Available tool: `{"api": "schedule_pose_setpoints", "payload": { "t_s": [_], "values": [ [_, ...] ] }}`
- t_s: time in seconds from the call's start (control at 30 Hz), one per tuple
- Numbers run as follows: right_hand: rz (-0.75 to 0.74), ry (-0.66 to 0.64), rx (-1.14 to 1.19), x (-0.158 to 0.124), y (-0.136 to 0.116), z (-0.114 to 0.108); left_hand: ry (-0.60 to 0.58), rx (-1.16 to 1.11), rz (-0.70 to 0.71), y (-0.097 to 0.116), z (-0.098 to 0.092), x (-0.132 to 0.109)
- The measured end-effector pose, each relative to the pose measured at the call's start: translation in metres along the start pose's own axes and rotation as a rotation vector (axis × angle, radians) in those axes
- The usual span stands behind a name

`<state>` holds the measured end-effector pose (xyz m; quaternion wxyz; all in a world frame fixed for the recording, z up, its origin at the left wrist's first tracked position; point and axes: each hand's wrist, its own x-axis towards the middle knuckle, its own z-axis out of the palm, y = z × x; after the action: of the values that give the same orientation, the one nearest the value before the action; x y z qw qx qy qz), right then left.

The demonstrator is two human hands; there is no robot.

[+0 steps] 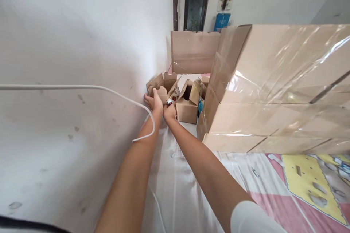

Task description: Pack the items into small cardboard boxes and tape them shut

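At the centre of the frame, a left hand (154, 102) lies against the near-left corner of an open cardboard box (158, 80), fingers and thumb spread. The right hand (170, 112) is low at the box's right side, its fingers hidden, so its grip cannot be told. That box's contents are out of sight; a red-and-white item (172, 99) shows beside it. Just right, a second open box (186, 112) has a dark interior. Beyond it, something blue (201, 105) is partly visible. A large tape-wrapped carton (273, 65) fills the right.

Right hand (170, 112) with fingertips hidden; taped cardboard (273, 65) cut off rightward.
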<state>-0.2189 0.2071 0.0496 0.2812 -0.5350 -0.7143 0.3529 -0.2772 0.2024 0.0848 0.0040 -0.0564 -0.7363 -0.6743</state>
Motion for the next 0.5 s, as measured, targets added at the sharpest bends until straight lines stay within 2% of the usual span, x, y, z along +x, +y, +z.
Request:
{"api": "schedule_pose_setpoints", "payload": {
  "t_s": [0.13,0.23,0.37,0.5],
  "values": [
    [-0.037,0.051,0.08,-0.005,0.006,0.007,-0.018,-0.011,-0.003,-0.018,-0.005,-0.004],
    [-0.129,0.073,0.165,-0.017,0.012,0.003,-0.06,-0.085,0.036,-0.027,-0.02,-0.018],
    [-0.226,0.113,0.287,-0.048,0.023,-0.012,-0.101,-0.175,0.144,-0.026,-0.052,-0.056],
    [-0.301,0.119,0.376,-0.095,0.032,-0.037,-0.065,-0.208,0.258,-0.006,-0.094,-0.102]
  ]
}}
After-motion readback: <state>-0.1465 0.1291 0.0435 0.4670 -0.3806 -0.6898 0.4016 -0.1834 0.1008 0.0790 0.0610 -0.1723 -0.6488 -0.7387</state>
